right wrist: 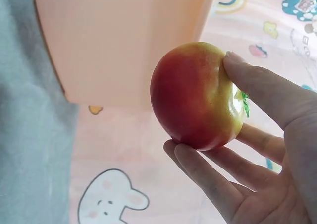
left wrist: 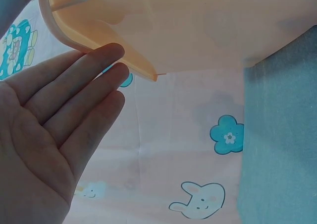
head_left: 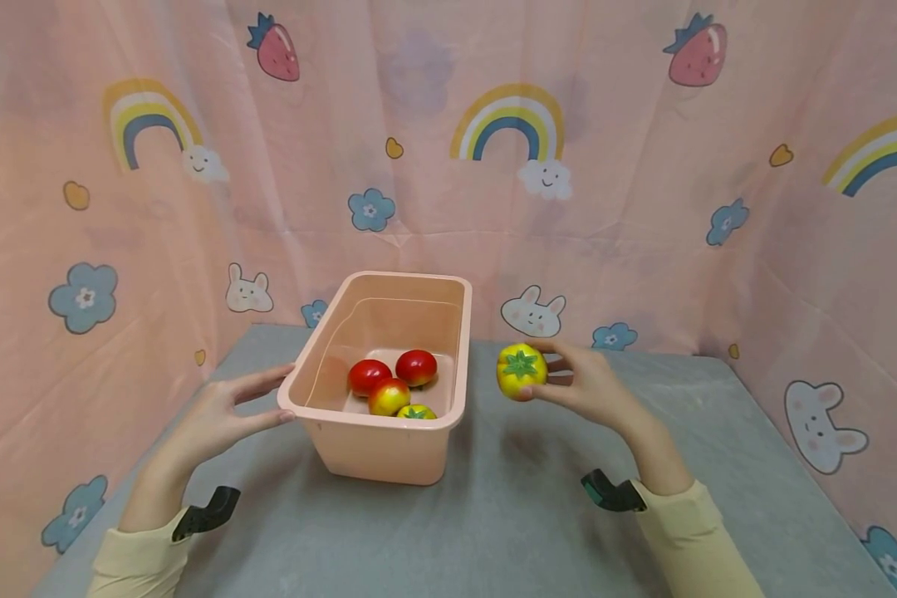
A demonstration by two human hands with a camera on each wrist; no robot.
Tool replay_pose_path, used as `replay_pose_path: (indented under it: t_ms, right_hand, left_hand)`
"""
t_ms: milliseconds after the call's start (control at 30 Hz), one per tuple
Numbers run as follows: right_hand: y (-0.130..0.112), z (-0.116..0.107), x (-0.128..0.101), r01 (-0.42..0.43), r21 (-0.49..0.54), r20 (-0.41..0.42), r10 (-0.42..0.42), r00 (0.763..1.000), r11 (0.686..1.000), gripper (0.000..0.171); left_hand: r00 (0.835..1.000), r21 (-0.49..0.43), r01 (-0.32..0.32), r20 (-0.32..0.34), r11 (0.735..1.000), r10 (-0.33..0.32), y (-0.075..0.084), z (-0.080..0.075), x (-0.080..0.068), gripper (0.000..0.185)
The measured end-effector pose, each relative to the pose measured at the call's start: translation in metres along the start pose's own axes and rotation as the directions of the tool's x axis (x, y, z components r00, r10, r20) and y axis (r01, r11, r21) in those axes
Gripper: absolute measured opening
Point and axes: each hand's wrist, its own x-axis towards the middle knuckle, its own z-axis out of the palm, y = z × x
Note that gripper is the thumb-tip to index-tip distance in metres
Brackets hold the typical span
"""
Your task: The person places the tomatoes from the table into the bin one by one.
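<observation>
From the head view, the right hand (head_left: pixel 594 384) holds a yellow tomato (head_left: pixel 522 370) above the grey desk (head_left: pixel 508 507), just right of the pink bin (head_left: pixel 385 374), which contains four more tomatoes (head_left: pixel 393 384); the left hand (head_left: pixel 224 411) rests with straight fingers at the bin's left rim. At the left wrist, the flat fingers (left wrist: pixel 94 68) touch the rim's underside. At the right wrist, thumb and curled fingers (right wrist: pixel 208 172) pinch the tomato's red side.
</observation>
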Motion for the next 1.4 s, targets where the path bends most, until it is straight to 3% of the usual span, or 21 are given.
replay_pose_path:
  t_ms: [567, 833, 1400]
  right_hand:
    - [-0.028, -0.011, 0.016, 0.062, 0.014, 0.023, -0.062, 0.998, 0.998, 0.069]
    - [-0.039, -0.015, 0.025, 0.156, 0.008, 0.031, -0.156, 0.987, 0.988, 0.068]
    - [-0.065, -0.017, 0.046, 0.179, -0.026, 0.09, -0.176, 0.98, 0.983, 0.063]
  left_hand:
    - [1.0, 0.004, -0.001, 0.005, 1.0, 0.001, -0.001, -0.001, -0.002, 0.058]
    - [1.0, -0.02, -0.016, 0.008, 1.0, 0.016, 0.002, -0.002, -0.002, 0.058]
    - [1.0, -0.028, -0.022, 0.013, 0.999, 0.022, -0.001, -0.001, -0.001, 0.057]
